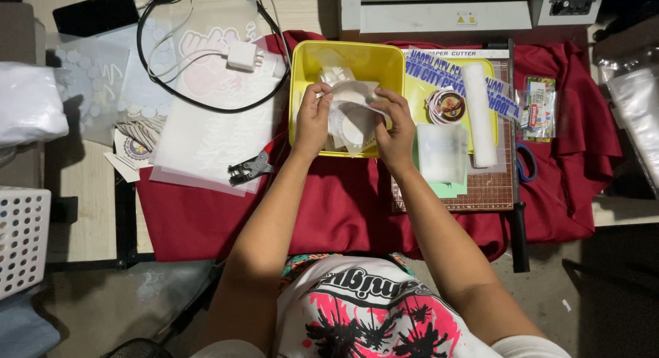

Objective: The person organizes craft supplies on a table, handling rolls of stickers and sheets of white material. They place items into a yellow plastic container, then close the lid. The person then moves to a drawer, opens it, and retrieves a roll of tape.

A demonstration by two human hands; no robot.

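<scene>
Paper sheet is pinched by left hand and right hand; keep both grips on opposite edges, above the yellow tray.

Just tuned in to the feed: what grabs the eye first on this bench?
Both hands, left hand and right hand, pinch a white sheet with a round cut-out over the yellow tray at top centre. Underneath lies a red cloth; right of the tray stands a white roll on the paper cutter.

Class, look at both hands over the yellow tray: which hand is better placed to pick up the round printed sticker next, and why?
Probably the right hand. The round printed sticker lies just beyond it on the yellow plastic tray, while the left hand would have to cross over the white cut paper sheet both hands hold.
</scene>
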